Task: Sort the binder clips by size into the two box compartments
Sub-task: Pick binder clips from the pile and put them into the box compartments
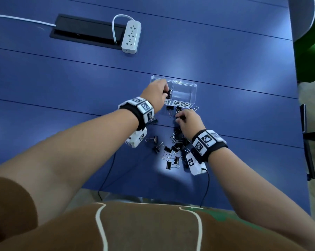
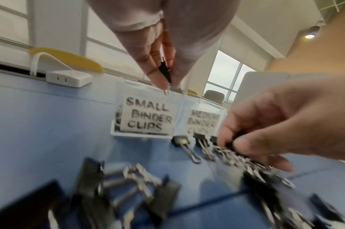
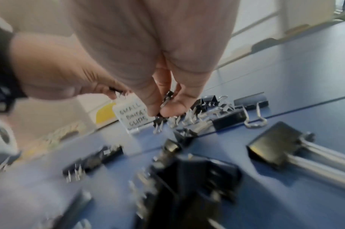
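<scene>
A clear two-compartment box [image 1: 184,84] stands on the blue table; its labels read SMALL BINDER CLIPS [image 2: 148,117] and MEDIUM BINDER CLIPS [image 1: 181,104]. My left hand [image 1: 164,91] pinches a small black clip [image 2: 164,71] just above the small compartment, on the left. My right hand [image 1: 178,118] is down in front of the box, its fingertips pinching a small black clip [image 3: 167,97] among the loose ones. A pile of black binder clips [image 1: 173,149] of mixed sizes is scattered between my wrists. A few clips [image 2: 116,117] show inside the small compartment.
A white power strip [image 1: 131,37] and a black cable hatch [image 1: 86,31] lie far back on the left. The table's right edge is near a dark chair frame [image 1: 307,142]. Thin black cords [image 1: 106,178] run from my wrists over the near table edge.
</scene>
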Motion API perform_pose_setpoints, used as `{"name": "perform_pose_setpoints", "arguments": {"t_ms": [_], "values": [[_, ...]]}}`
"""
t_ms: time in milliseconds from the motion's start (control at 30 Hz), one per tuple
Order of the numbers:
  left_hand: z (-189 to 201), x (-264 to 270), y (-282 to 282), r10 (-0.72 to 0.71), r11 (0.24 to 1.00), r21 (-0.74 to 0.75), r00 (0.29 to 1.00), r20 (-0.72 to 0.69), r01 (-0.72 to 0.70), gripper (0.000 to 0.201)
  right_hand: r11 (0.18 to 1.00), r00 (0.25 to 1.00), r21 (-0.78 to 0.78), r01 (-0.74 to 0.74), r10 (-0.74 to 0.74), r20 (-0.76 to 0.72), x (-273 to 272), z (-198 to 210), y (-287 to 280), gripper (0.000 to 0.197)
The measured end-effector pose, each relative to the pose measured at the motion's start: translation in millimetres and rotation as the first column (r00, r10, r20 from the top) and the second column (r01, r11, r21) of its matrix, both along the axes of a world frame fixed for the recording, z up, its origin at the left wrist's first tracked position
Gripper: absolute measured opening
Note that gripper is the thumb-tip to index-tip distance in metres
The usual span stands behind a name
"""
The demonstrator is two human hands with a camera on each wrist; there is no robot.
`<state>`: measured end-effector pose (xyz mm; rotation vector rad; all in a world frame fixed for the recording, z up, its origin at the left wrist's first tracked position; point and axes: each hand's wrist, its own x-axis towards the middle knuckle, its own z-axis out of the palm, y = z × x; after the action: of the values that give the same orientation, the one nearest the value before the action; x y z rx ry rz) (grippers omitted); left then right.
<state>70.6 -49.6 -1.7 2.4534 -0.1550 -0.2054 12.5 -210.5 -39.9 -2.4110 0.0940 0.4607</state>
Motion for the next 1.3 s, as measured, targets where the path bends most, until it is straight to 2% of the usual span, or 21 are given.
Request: {"name": "perform_pose_setpoints", "arguments": {"t_ms": [167, 300, 367, 433, 500, 567, 667, 767, 833, 933, 1000, 1067, 1200, 1300], "values": [[-2.5, 18.4, 9.2, -0.014, 1.0, 0.016, 0.998, -0.054, 0.015, 0.015, 0.954, 0.989, 0.26, 0.147, -0.139, -0.049, 19.3, 25.1, -2.9, 0.012], [-7.9, 1.3, 15.9, -0.002, 1.0, -0.022, 1.0, 0.017, 0.003, 0.021, 0.94, 0.99, 0.313, 0.134, -0.139, -0.005, 50.7, 45.9, 8.4, 0.017], [-15.4, -15.0, 20.0, 0.028, 1.0, -0.013, 0.998, 0.05, -0.028, 0.019, 0.965, 0.993, 0.249, 0.081, -0.099, 0.062, 67.8, 49.8, 20.5, 0.017], [-26.4, -34.4, 24.5, 0.036, 0.999, 0.019, 0.999, 0.017, -0.037, 0.015, 0.993, 0.994, 0.12, 0.012, -0.025, 0.107, 79.8, 52.8, 35.4, 0.018], [-37.9, -52.4, 29.0, 0.033, 0.998, 0.062, 0.999, -0.036, -0.031, 0.014, 0.997, 0.992, -0.002, -0.078, 0.078, 0.104, 87.3, 51.3, 48.6, 0.02], [-46.8, -66.0, 33.5, 0.006, 0.993, 0.119, 0.997, -0.072, 0.003, 0.018, 0.989, 0.987, -0.042, -0.14, 0.143, 0.072, 88.9, 51.8, 55.5, 0.026], [-51.6, -79.8, 37.3, -0.077, 0.976, 0.192, 0.988, -0.132, 0.101, 0.028, 0.995, 0.988, -0.024, -0.095, 0.097, 0.116, 82.7, 55.6, 49.5, 0.028], [-50.4, -86.3, 36.4, -0.162, 0.966, 0.182, 0.977, -0.137, 0.185, 0.03, 0.998, 0.987, -0.062, -0.026, 0.035, 0.154, 61.0, 51.7, 32.2, 0.024], [-47.7, -85.0, 32.8, -0.184, 0.965, 0.166, 0.976, -0.116, 0.201, 0.027, 0.984, 0.994, -0.163, -0.069, 0.082, 0.073, 40.3, 41.6, 20.9, 0.027], [-40.6, -77.6, 22.4, -0.193, 0.967, 0.153, 0.978, -0.078, 0.204, 0.027, 0.94, 0.984, -0.302, -0.159, 0.127, -0.123, 13.8, 25.9, 10.7, 0.033], [-37.1, -71.1, 13.3, -0.22, 0.96, 0.159, 0.973, -0.075, 0.23, 0.03, 0.93, 0.974, -0.316, -0.19, 0.138, -0.178, 0.0, 18.9, 8.2, 0.044], [-36.5, -64.3, 3.6, -0.263, 0.945, 0.176, 0.96, -0.092, 0.276, 0.035, 0.929, 0.973, -0.303, -0.213, 0.174, -0.151, -10.8, 16.4, 8.2, 0.048], [-40.4, -55.1, -10.4, -0.29, 0.93, 0.191, 0.946, -0.142, 0.314, 0.046, 0.927, 0.97, -0.288, -0.239, 0.218, -0.104, -21.6, 14.5, 5.8, 0.04], [-42.7, -51.6, -16.7, -0.292, 0.923, 0.204, 0.939, -0.181, 0.327, 0.051, 0.954, 0.984, -0.246, -0.169, 0.147, -0.106, -20.3, 14.8, -4.1, 0.037]]}}
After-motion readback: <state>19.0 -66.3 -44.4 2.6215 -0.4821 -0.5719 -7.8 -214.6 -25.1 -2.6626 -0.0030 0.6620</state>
